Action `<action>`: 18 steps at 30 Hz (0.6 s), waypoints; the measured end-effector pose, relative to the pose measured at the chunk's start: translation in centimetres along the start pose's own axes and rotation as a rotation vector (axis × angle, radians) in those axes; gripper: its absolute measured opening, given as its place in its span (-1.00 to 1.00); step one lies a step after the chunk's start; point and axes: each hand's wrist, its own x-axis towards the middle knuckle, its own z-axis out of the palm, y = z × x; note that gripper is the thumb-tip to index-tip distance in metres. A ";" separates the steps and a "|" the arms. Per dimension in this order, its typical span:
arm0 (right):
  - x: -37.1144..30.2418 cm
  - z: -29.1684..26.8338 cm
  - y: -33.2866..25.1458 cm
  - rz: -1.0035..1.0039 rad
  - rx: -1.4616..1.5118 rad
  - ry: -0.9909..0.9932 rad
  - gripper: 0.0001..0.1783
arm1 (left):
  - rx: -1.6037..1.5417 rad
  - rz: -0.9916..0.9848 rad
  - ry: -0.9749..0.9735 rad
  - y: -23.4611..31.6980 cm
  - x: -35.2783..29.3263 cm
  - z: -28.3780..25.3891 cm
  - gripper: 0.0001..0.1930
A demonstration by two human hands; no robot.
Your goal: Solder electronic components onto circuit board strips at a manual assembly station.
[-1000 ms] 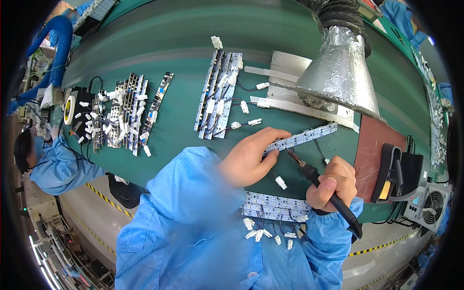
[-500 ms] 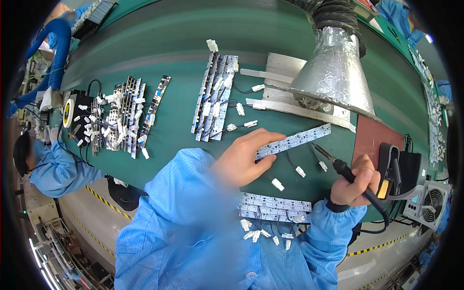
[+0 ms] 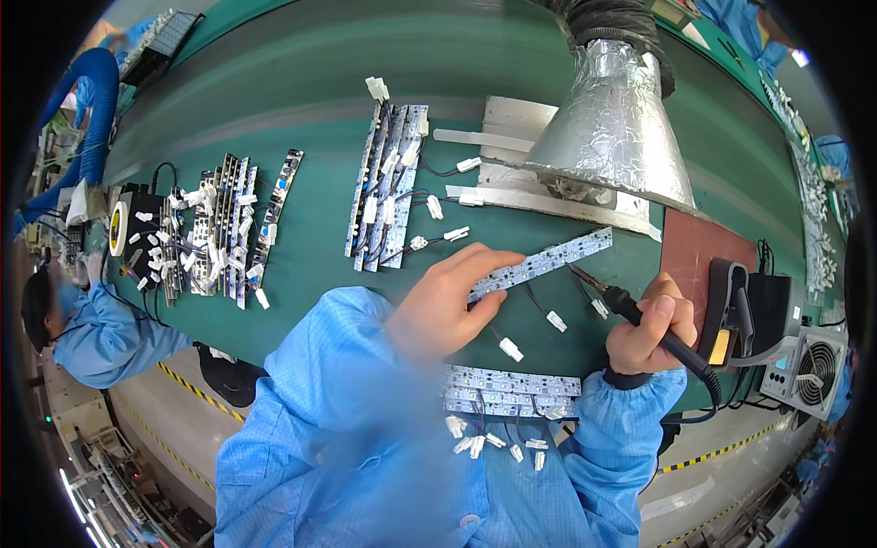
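Note:
My left hand (image 3: 449, 301) pinches the near end of a narrow white circuit board strip (image 3: 557, 260), which slants up to the right. Short dark wires hang from the strip to white connectors (image 3: 556, 321). In my right hand (image 3: 650, 331) is a soldering iron (image 3: 665, 340), gripped by its dark handle. Its metal tip (image 3: 579, 271) sits close to the strip's lower edge, by a wire; contact cannot be made out. Close to my body lies a stack of similar strips (image 3: 512, 395) with wired connectors.
A foil-covered fume hood (image 3: 612, 128) stands beyond the strip, over a pale metal plate (image 3: 512, 119). Wired strips (image 3: 388, 183) lie left of it, and another group (image 3: 219, 228) farther left. At right are a soldering iron stand (image 3: 726, 315) and a fan unit (image 3: 808, 376). A co-worker (image 3: 100, 310) sits at far left.
The soldering iron's tip has moved closer to the strip's lower edge. The whole view has shifted slightly, while my left hand keeps its hold on the strip.

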 end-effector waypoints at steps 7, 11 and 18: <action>0.0 0.0 0.3 -0.048 0.015 -0.004 -0.71 | 0.007 0.000 -0.005 -0.1 0.0 0.0 -0.62; 0.0 0.2 0.2 -0.046 0.013 0.004 -0.71 | 0.017 0.010 0.006 -0.1 0.0 0.0 -0.62; 0.0 -0.3 0.3 -0.037 0.052 0.046 -0.70 | 0.005 -0.006 -0.007 0.2 0.0 0.0 -0.63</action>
